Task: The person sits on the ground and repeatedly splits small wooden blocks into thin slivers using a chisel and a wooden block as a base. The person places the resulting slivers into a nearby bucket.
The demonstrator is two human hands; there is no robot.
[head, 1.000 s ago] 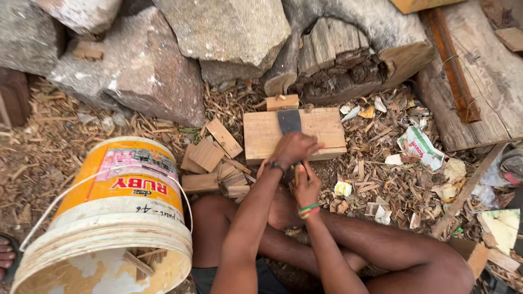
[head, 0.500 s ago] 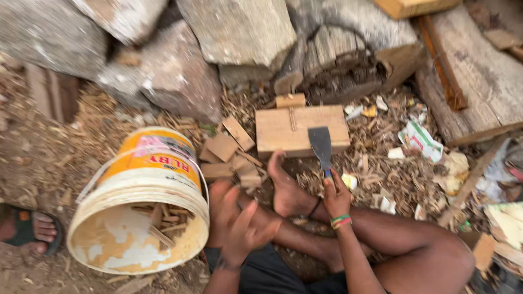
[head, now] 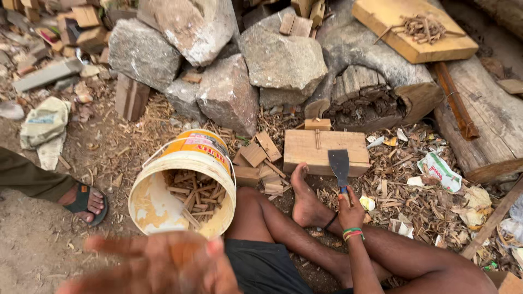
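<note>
Since half a second ago the view has tipped back: more of the rock pile shows and the bucket sits nearer centre. The left hand (head: 158, 264) has come up from the lap toward the lens and is now a blur, fingers spread wide, holding nothing. The right hand (head: 350, 211) has barely moved; the blade stays upright by the block.

Ground: bare dirt on the left, thick wood shavings and splinters on the right. Large grey rocks (head: 229, 60) are heaped at the back. A heavy log (head: 485, 125) lies at right with a yellow board (head: 414, 32) above it, carrying a small pile of wood bits. A split stump (head: 365, 100) sits just behind the work block.

Yellow-and-white plastic bucket (head: 182, 185), tilted, mouth toward the person, thin wood sticks inside. A sandalled foot (head: 84, 201) of another person stands at the left edge.

Rectangular wooden block (head: 321, 149) flat on the ground, the person's bare foot (head: 305, 201) just in front of it. Small offcuts (head: 256, 163) are stacked between bucket and block.

The right hand is clenched round the handle of a flat-bladed chisel (head: 339, 166), blade up, its tip overlapping the block's front edge. Coloured bands circle that wrist.
</note>
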